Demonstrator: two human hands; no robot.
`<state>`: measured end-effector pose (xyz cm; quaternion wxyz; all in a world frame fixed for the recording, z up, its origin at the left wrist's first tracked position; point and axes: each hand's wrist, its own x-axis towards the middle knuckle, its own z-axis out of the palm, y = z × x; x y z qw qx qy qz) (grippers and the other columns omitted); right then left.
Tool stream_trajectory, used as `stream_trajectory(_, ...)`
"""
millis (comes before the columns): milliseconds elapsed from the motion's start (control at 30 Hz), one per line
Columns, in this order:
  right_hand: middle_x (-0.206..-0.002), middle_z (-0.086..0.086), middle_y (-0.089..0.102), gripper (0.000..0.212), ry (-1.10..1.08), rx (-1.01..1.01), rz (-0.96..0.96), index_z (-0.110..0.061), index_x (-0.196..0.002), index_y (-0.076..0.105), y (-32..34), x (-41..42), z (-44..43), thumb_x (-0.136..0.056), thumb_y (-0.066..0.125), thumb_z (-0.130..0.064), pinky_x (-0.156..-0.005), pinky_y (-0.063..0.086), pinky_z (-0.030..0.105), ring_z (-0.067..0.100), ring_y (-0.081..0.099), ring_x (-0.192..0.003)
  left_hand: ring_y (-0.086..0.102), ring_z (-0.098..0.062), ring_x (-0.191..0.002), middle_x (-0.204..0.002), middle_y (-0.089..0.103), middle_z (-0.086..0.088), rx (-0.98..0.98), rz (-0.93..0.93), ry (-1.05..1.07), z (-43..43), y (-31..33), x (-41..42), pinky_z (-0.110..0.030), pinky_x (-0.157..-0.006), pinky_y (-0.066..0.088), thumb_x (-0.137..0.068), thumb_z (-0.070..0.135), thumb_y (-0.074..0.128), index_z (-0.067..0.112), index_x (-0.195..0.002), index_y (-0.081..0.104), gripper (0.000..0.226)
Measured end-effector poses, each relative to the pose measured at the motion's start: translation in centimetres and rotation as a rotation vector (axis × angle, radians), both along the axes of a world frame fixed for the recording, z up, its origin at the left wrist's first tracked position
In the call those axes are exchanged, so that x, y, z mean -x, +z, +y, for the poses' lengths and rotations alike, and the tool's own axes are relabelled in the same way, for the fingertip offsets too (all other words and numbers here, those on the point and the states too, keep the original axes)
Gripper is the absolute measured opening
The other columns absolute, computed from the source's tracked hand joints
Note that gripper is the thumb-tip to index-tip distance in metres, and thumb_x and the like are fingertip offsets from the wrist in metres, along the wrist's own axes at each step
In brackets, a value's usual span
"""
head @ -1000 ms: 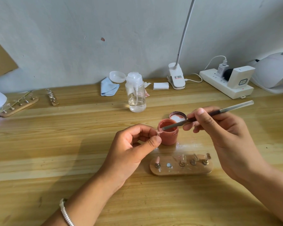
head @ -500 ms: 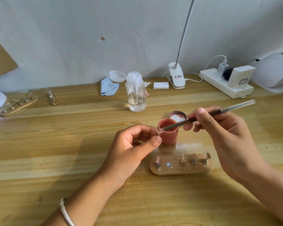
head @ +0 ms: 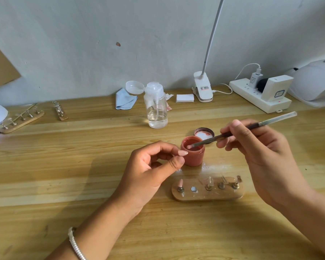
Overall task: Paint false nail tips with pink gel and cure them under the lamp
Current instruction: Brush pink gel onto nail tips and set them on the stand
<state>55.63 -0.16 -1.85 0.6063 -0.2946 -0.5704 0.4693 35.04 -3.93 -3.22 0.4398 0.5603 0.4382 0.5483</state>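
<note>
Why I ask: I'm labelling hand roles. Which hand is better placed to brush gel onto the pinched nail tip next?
Right. The right hand grips the brush, bristles at the pink gel jar beside the nail tip; the left hand is occupied pinching that tip.

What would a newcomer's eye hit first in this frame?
The two hands at centre: the left hand pinches a pink nail tip right beside the open pot of pink gel, while the right hand holds a brush with its bristles dipped into the pot's mouth. Just in front of them, a wooden holder carries one pink tip at its left end, a bare stud next to it, and three clear tips.
</note>
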Motion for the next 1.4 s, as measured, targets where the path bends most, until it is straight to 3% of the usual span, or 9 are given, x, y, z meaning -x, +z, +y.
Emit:
stream_trajectory(167,-0.077,0.005,0.074,0.024,0.061,0.004,-0.036,-0.011,-0.089,0.072,-0.18,0.22,-0.29,-0.089,0.061,-0.032,-0.069,0.049,0.020,0.013,0.067,-0.076,0.068,-0.005,-0.075,-0.085,0.076,0.001,0.005,-0.049,-0.012,-0.01,-0.01,-0.17,-0.011,-0.061,0.048,-0.073,0.017,0.076,0.019,-0.081,0.078,0.009)
stream_trajectory(567,-0.075,0.003,0.074,0.026,0.006,0.046,-0.059,-0.009,-0.089,0.071,-0.32,0.19,-0.05,-0.087,0.062,-0.033,-0.069,0.048,0.019,0.010,0.067,-0.073,0.066,-0.002,-0.075,-0.083,0.075,0.004,-0.011,0.009,-0.007,0.05,-0.15,0.00,-0.011,-0.062,0.047,-0.074,0.019,0.078,0.024,-0.082,0.077,0.009)
stream_trajectory(767,-0.072,0.002,0.072,0.021,-0.047,0.067,-0.024,-0.023,-0.076,0.076,-0.24,-0.07,0.19,-0.089,0.061,-0.030,-0.068,0.048,0.023,0.013,0.064,-0.071,0.065,-0.002,-0.074,-0.082,0.074,0.004,-0.011,0.004,-0.016,0.06,-0.23,0.11,-0.012,-0.061,0.047,-0.074,0.018,0.078,0.023,-0.082,0.077,0.009)
stream_trajectory(933,-0.077,0.003,0.074,0.022,0.049,0.030,-0.076,-0.013,-0.088,0.073,-0.30,0.23,-0.29,-0.090,0.061,-0.031,-0.068,0.049,0.019,0.011,0.065,-0.075,0.065,-0.003,-0.072,-0.080,0.073,0.004,-0.006,0.019,-0.015,0.15,-0.33,0.04,-0.013,-0.062,0.047,-0.073,0.017,0.079,0.017,-0.082,0.076,0.009)
stream_trajectory(1067,-0.072,0.003,0.073,0.024,0.013,0.056,-0.084,-0.011,-0.085,0.073,-0.13,0.26,-0.24,-0.087,0.062,-0.033,-0.068,0.048,0.018,0.009,0.064,-0.072,0.065,-0.005,-0.074,-0.081,0.073,0.004,-0.004,0.028,-0.016,0.15,-0.35,0.04,-0.017,-0.066,0.051,-0.073,0.017,0.079,0.019,-0.082,0.076,0.010)
stream_trajectory(1200,-0.068,0.004,0.069,0.022,-0.055,0.098,-0.043,-0.012,-0.080,0.071,0.05,-0.02,0.02,-0.085,0.063,-0.032,-0.068,0.047,0.021,0.012,0.064,-0.068,0.064,-0.004,-0.072,-0.081,0.073,0.002,-0.002,0.026,-0.005,0.18,-0.32,0.02,-0.015,-0.062,0.048,-0.073,0.017,0.079,0.018,-0.081,0.076,0.009)
stream_trajectory(1400,-0.072,0.006,0.071,0.022,0.016,0.071,-0.016,-0.012,-0.082,0.072,0.14,0.22,-0.24,-0.085,0.063,-0.031,-0.067,0.048,0.022,0.013,0.065,-0.069,0.065,-0.005,-0.076,-0.082,0.074,0.005,-0.008,0.058,0.003,0.17,-0.34,0.07,-0.018,-0.068,0.052,-0.072,0.019,0.079,0.021,-0.081,0.077,0.010)
